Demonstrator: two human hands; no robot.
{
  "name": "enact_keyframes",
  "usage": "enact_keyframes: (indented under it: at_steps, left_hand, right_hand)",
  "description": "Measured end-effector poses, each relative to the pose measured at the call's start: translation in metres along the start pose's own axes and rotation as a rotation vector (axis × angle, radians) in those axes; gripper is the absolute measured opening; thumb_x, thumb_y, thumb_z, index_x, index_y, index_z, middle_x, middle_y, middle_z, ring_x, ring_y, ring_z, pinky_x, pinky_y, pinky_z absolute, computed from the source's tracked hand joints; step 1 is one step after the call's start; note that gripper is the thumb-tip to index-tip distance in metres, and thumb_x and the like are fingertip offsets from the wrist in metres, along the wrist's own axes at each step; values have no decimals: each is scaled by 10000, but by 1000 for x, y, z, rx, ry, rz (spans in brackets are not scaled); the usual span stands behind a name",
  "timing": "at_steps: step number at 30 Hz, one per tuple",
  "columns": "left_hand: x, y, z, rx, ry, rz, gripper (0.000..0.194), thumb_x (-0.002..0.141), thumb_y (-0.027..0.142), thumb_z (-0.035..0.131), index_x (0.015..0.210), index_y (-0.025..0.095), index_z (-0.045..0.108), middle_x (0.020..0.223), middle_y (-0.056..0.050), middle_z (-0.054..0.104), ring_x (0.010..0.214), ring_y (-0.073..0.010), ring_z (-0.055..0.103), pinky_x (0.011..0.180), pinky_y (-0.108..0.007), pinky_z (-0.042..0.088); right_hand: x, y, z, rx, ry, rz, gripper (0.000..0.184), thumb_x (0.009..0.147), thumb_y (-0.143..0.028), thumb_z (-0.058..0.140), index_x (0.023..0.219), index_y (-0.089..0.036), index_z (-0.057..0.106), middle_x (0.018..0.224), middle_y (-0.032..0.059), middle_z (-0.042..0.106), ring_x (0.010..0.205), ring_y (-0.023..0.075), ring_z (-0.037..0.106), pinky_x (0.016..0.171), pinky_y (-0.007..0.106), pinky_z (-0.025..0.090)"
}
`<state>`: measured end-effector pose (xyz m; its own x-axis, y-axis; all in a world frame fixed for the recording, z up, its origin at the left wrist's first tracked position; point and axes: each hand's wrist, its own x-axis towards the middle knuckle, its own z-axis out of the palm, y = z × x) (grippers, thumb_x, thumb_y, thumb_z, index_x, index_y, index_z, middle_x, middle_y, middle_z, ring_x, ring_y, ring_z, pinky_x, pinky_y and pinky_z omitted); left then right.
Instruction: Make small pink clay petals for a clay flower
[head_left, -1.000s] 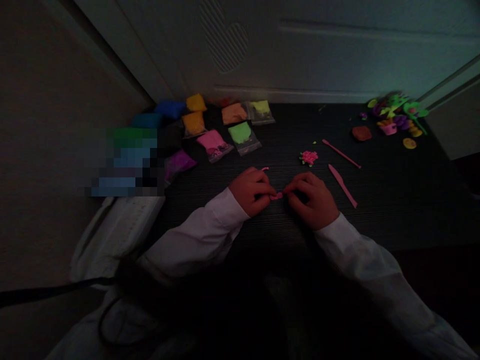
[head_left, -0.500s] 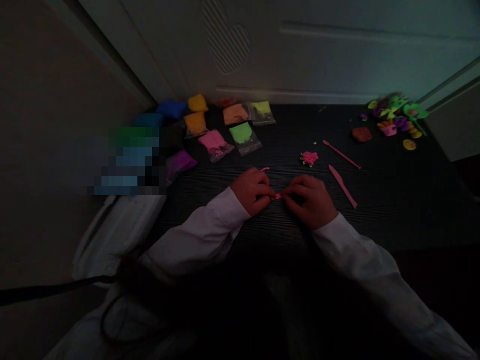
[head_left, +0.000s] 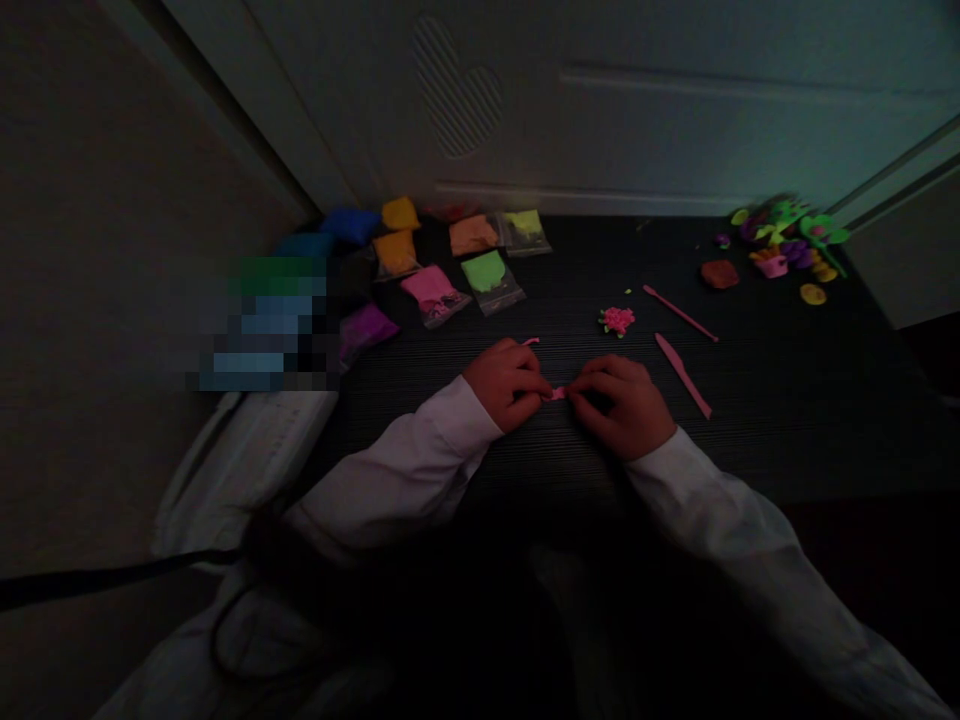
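On a dark table (head_left: 787, 400), my left hand (head_left: 506, 385) and my right hand (head_left: 626, 405) meet at the fingertips. Both pinch a small pink clay piece (head_left: 556, 393) between them, low over the table. A second thin pink clay bit (head_left: 531, 341) lies just beyond my left hand. A small pink clay flower (head_left: 617, 320) with green specks sits a little farther back, to the right. Both arms wear white sleeves.
Two pink modelling tools (head_left: 682, 375) (head_left: 679, 312) lie right of my hands. Several bags of coloured clay (head_left: 431, 290) crowd the back left. Finished clay figures (head_left: 787, 240) and a brown lump (head_left: 720, 274) sit at the back right, near a white cabinet front.
My fingertips have drawn closer together on the pink clay piece, which shows less between them. The hands stay in the same spot; the view shifted slightly.
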<state>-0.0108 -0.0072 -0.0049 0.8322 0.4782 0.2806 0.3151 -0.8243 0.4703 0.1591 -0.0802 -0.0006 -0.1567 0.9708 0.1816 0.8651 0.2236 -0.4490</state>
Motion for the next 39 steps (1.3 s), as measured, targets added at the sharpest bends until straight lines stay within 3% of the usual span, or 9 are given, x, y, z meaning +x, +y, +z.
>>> enact_keyframes:
  at_steps: [39]
  left_hand:
    - [1, 0, 0, 10, -13, -2, 217, 670, 191, 412, 748, 220, 613, 697, -17, 496, 710, -126, 421, 667, -277, 347]
  right_hand:
    - [-1, -5, -4, -30, -27, -47, 210, 681, -219, 433, 841, -237, 568, 879, 27, 491, 814, 170, 428, 725, 343, 261]
